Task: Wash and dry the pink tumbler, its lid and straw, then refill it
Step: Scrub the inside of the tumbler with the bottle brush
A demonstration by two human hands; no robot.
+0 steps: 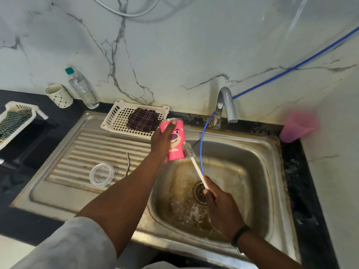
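A: Where's the pink metal tumbler with the cartoon bear face right now?

B: Held up over the back-left corner of the stainless steel sink basin, upright or close to it, silver rim on top. The left hand is wrapped round its side, thumb hooked near the rim. The right hand grips the bottom of a white long-handled bottle brush, and the bristle head is touching the outside wall low on the right

A: So it's the scrubbing step. How to do it well?

B: I'd say turn the cup in the left hand so the brush covers the whole wall, then tip the mouth toward the brush and work the inside down to the base. Keep it over the basin so drips fall there. The chrome tap shows no water running, so a rinse is yet to come

A: The lid and straw?

B: A clear round plastic lid and a bent metal straw lie on the ribbed draining board, apart from each other, waiting

A: Any writing?

B: None readable. The bear print carries no legible brand, and the clear plastic water bottle with a green cap has no label I can read
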